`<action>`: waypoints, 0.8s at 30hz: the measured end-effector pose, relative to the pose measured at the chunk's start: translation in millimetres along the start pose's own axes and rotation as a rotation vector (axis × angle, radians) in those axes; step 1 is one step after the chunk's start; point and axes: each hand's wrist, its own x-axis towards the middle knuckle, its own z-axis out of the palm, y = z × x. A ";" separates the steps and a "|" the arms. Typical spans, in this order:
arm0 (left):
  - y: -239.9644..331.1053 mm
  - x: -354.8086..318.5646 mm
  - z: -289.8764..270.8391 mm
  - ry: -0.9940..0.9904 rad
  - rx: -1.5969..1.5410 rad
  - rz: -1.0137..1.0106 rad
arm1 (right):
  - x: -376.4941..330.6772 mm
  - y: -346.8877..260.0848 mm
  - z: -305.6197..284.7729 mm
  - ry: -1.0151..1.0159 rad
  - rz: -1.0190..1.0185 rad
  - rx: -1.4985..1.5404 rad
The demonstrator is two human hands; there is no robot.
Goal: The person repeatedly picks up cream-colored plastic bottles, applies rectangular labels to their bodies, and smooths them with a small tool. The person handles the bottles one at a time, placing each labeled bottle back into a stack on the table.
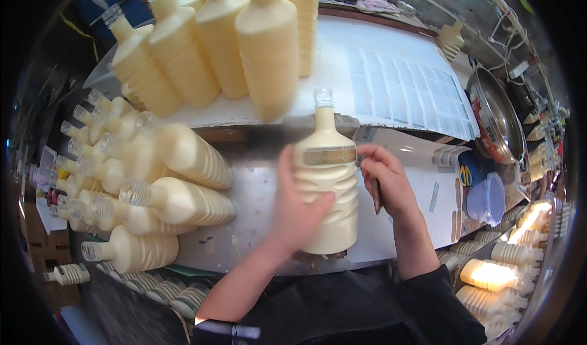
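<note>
A cream-coloured bottle (327, 216) with a clear threaded neck and ribbed sides stands upright before me. Across its shoulder runs a gold-brown label band (329, 155). My left hand (293, 207) is wrapped round the bottle's left side, thumb across the front, slightly blurred. At the band's right end are the fingertips of my right hand (391, 180), bent and close together. A thin, dark, flat tool (376, 198) points down from that hand; its exact kind cannot be made out.
Cream bottles (189, 155) lie piled at left; others (214, 45) stand on the raised white board behind. Label sheets (403, 88) cover that board's right side. At right are a lilac basin (486, 199), yellow-handled scissors (466, 175), a metal pan (498, 109) and more bottles (489, 274).
</note>
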 end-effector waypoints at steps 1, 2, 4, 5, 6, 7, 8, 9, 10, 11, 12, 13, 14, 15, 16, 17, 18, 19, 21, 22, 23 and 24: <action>0.0 0.6 -0.8 -0.012 -0.076 -0.009 | 3.4 0.8 -0.1 0.069 -0.098 -0.082; -2.9 3.2 -5.0 0.006 -0.061 0.012 | 6.2 -2.2 4.2 0.039 -0.091 -0.072; -7.1 12.0 -16.8 0.040 -0.033 0.055 | 5.6 -15.8 10.6 -0.057 -0.057 -0.039; 7.4 14.9 -15.9 0.056 -0.086 -0.022 | 2.6 -22.7 9.1 -0.114 -0.029 -0.018; 10.7 20.6 -15.2 0.071 -0.145 0.001 | 5.2 -21.7 7.5 -0.098 -0.050 -0.042; 11.0 23.8 -17.8 0.047 -0.145 0.001 | 10.8 -18.4 8.6 -0.084 -0.071 -0.067; 10.7 26.3 -21.5 0.038 -0.140 0.008 | 11.0 -23.1 12.1 -0.109 -0.056 -0.069; 8.2 28.2 -20.9 0.051 -0.184 -0.004 | 10.3 -27.7 15.1 -0.131 -0.041 -0.072; 4.3 30.1 -19.5 0.066 -0.229 -0.016 | 9.2 -32.1 17.4 -0.151 -0.026 -0.074; 2.0 31.4 -17.6 0.080 -0.276 -0.028 | 9.3 -32.6 18.5 -0.148 -0.024 -0.070; 0.4 32.6 -15.4 0.109 -0.262 -0.029 | 10.3 -30.4 19.0 -0.143 -0.039 -0.056; -0.9 33.7 -12.9 0.140 -0.249 -0.030 | 11.6 -28.2 19.5 -0.139 -0.054 -0.042; -1.9 34.5 -10.5 0.172 -0.235 -0.030 | 15.7 -19.3 18.7 -0.131 -0.087 -0.017; -1.5 34.7 -8.3 0.185 -0.229 -0.031 | 17.8 -14.4 18.6 -0.124 -0.120 0.008; -0.1 34.6 -6.3 0.200 -0.223 -0.031 | 17.5 -14.0 18.7 -0.118 -0.113 0.017; 1.1 34.9 -5.2 0.214 -0.219 -0.031 | 17.0 -14.9 19.0 -0.111 -0.106 0.024; 1.6 35.0 -4.9 0.219 -0.218 -0.033 | 16.8 -15.4 19.3 -0.105 -0.099 0.031; 1.9 34.8 -4.8 0.223 -0.217 -0.036 | 16.8 -15.1 19.8 -0.103 -0.098 0.034; 1.7 35.0 -4.6 0.233 -0.217 -0.037 | 17.1 -14.6 20.4 -0.099 -0.100 0.042; 0.7 35.4 -5.0 0.239 -0.220 -0.037 | 16.7 -16.1 19.9 -0.112 -0.089 0.035; -0.1 35.5 -5.3 0.245 -0.223 -0.037 | 15.5 -18.8 19.6 -0.126 -0.077 0.026; -0.3 35.5 -5.4 0.247 -0.225 -0.038 | 14.9 -20.3 19.4 -0.139 -0.066 0.018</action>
